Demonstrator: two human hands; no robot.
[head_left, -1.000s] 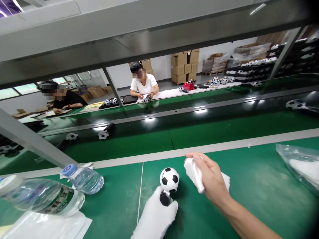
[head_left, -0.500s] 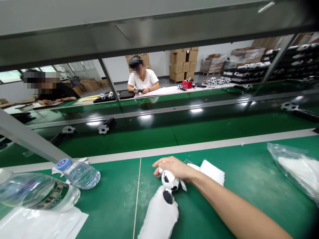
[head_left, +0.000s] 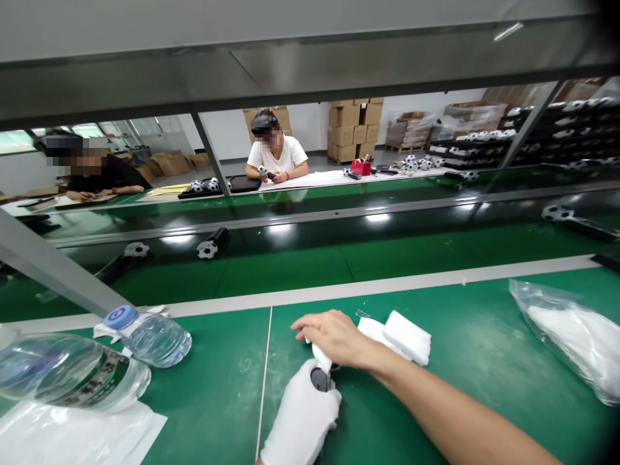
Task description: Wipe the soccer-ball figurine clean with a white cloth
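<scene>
A small football-headed toy (head_left: 320, 367), near the counter's (head_left: 217, 387) front edge, is clasped by its dark stem in the closed grip of the white-gloved left hand (head_left: 301, 416). The bare right hand (head_left: 334, 336) is cupped shut over the ball. The stem is best held firmly upright while the smooth, round head is pressed. A soft white folded cloth (head_left: 404, 336) lies just beside the right hand.

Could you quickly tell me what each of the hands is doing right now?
Left hand: gloved, closed around the black handle.
Right hand: bare, closed over the ball on top, holding a white cloth.
</scene>
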